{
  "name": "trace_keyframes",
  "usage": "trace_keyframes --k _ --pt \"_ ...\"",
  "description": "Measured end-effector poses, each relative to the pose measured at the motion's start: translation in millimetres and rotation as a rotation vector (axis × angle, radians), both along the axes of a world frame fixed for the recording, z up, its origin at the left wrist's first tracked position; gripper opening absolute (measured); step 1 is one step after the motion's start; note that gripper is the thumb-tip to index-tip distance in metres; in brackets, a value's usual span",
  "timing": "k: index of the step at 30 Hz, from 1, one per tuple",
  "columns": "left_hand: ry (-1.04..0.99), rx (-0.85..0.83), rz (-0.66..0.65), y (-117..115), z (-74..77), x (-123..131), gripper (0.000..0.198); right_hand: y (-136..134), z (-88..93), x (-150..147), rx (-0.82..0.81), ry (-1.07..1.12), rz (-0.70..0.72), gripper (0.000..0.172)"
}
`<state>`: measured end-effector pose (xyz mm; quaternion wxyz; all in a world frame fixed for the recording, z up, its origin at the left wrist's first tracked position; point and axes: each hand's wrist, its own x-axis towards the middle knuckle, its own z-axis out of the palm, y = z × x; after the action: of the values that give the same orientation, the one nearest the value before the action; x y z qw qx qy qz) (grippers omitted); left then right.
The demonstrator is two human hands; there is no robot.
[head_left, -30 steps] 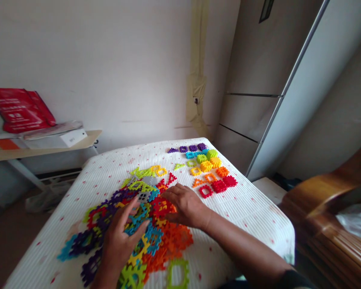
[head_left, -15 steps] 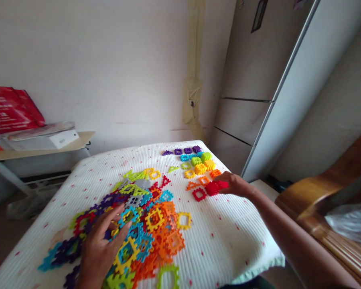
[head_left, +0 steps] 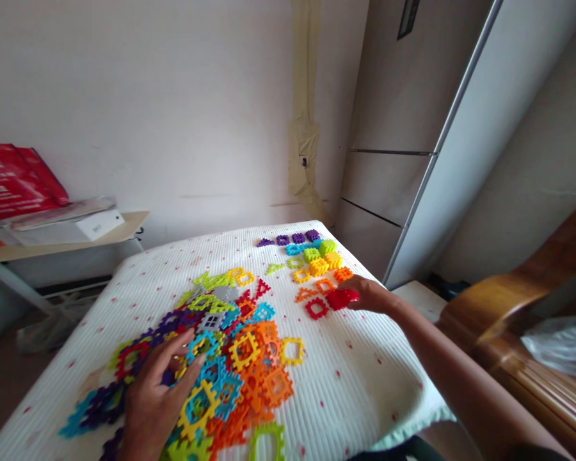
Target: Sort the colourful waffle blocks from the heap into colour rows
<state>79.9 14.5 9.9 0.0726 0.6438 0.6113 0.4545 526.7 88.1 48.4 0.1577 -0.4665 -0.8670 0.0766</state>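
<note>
At the left of the heap of flat, notched plastic building pieces (head_left: 254,378), my left hand (head_left: 158,378) hovers or rests with thumb and fingers apart. A turquoise square frame (head_left: 203,346) lies just beyond its fingertips, and a yellow square frame (head_left: 199,408) is beside the thumb. My right hand (head_left: 368,293) has its fingers closed on a red building piece (head_left: 342,298) at the near end of the sorted rows. Its fingertips are partly hidden, so I cannot tell how many red pieces are stacked there. A red square frame (head_left: 317,308) lies just left of them.
Rows of purple (head_left: 298,238), turquoise, green, yellow (head_left: 319,266) and orange pieces (head_left: 324,286) run along the right edge of the cloth-covered table (head_left: 345,397). A fridge (head_left: 388,160) stands behind, a wooden chair (head_left: 518,294) at right, a side desk (head_left: 137,224) at left.
My right hand has shifted slightly left, staying at the red pieces. My left hand stays almost in place over the heap. The view has tilted a little.
</note>
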Motion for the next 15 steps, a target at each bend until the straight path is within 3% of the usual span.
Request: trace_keyframes --k 7,12,15 --pt "-0.010 0.038 -0.010 -5 3.9 4 0.042 -3 -2.6 -2 0.020 -0.085 -0.022 0.057" --pt "-0.014 0.065 -0.020 -7 6.6 6 0.038 0 -11.1 -5 0.009 -0.115 -0.048 0.059" --pt "-0.007 0.059 -0.012 -7 6.9 7 0.037 0 -10.8 -8 0.035 -0.123 -0.046 0.051"
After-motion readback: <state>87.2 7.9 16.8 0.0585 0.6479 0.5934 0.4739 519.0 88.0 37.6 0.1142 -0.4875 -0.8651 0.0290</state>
